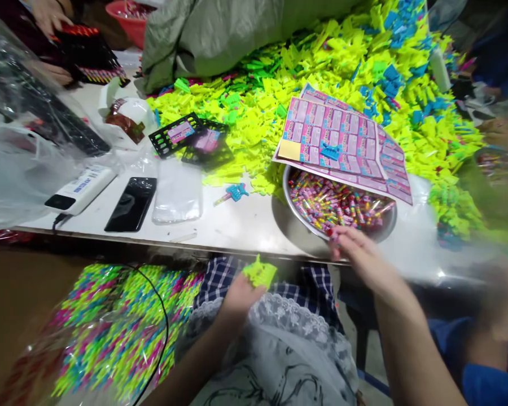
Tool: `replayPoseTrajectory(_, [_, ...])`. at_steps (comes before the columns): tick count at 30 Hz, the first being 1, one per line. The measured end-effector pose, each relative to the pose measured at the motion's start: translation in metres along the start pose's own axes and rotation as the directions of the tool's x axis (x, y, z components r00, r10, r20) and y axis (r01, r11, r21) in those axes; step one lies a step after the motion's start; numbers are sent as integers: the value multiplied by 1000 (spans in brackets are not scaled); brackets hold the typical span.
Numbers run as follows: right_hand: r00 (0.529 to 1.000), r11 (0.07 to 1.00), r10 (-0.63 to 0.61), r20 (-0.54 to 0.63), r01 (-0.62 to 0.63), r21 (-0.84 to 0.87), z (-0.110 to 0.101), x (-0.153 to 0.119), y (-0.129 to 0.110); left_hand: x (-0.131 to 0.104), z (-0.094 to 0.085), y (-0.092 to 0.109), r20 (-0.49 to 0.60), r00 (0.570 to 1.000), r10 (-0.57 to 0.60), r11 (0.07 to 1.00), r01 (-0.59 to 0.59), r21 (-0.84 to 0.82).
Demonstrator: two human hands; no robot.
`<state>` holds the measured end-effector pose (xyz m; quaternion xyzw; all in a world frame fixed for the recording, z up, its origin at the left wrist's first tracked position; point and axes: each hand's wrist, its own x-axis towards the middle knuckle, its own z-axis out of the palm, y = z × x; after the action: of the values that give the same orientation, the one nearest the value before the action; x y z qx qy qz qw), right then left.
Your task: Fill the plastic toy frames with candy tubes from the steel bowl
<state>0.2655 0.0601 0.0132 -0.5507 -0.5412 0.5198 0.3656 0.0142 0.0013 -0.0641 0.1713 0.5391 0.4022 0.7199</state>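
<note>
My left hand [241,294] is closed on a yellow-green plastic piece [260,273] above my lap. Close to the front rim of a metal bowl [286,194], my right hand [351,246] has its fingertips pinched around something small and reddish, too blurred to name. Many small wrapped pink and yellow sticks [322,204] fill the bowl. Printed pink and blue sticker sheets [334,135] lie across its back part, with a small blue plastic piece [330,150] on top. Left of the bowl, a blue piece with a stick [237,192] rests on the table.
A large heap of yellow-green pieces [254,113] covers the table's back. On the left are a phone [132,204], a white power bank [82,189], clear bags [178,192] and black trays [173,134]. Another person's hand [48,17] shows top left; a blurred person sits right.
</note>
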Motion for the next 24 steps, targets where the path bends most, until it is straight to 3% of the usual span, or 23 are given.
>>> replayPoseTrajectory(1, [992,990,62,106,-74,116,20,-8,2,-3,4,8,-8,1000,11,1000,-11,-21])
replayPoseTrajectory(3, [951,959,148,272,-205,194,56,-20,11,-9,11,22,-3,999,39,998,-39,-57])
replayPoseTrajectory(7, [930,907,192,314,-290,306,98,-31,27,-13,20,32,14,998,67,994,-66,-91])
replayPoseTrajectory(12, [938,831,185,293,-308,464,106,-35,29,-15,27,30,74,996,45,995,-39,-90])
replayPoseTrajectory(19, [944,849,170,282,-285,444,103,-34,28,-28,36,38,131,990,-59,991,74,-109])
replayPoseTrajectory(24, [934,754,143,329,-318,575,107,-32,42,-36,41,45,146,985,-96,989,110,-96])
